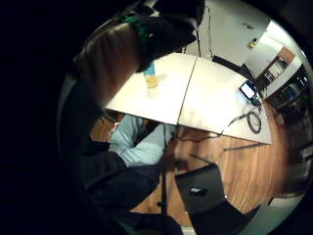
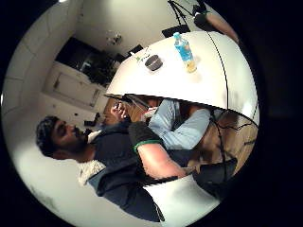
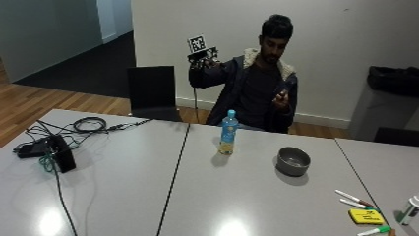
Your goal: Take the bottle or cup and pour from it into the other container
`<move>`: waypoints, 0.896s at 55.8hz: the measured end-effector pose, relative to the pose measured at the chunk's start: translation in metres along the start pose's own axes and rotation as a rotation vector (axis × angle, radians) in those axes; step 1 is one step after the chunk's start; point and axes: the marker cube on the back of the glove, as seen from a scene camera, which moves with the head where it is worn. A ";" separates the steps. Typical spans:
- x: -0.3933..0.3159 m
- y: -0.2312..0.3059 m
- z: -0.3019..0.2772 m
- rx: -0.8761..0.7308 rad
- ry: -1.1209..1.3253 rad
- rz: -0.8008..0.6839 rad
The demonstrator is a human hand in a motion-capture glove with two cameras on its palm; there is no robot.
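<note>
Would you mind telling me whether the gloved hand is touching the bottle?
Apart: the outside view shows the gloved right hand raised well above the bottle.

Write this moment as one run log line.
right hand: raised, holds nothing | bottle: upright on table | bowl: beside bottle, apart

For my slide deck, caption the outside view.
Seated person raises black-gloved right hand above white table; clear blue-capped plastic bottle and grey metal bowl untouched.
</note>
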 end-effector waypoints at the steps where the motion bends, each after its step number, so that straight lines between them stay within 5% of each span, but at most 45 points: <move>1: -0.002 0.001 0.000 -0.006 -0.001 0.029; 5: -0.009 0.000 0.000 -0.010 0.005 0.229; 10: 0.001 -0.008 0.002 -0.008 0.008 0.018; 21: -0.003 0.001 -0.002 -0.160 0.017 0.125; 25: 0.001 -0.013 0.009 -0.017 0.022 0.113; 32: -0.003 -0.019 0.036 -0.034 0.023 0.220; 38: 0.004 -0.041 0.070 -0.026 0.024 0.063; 44: 0.006 -0.078 0.108 0.028 -0.012 0.059; 50: 0.002 -0.118 0.146 0.169 -0.097 0.263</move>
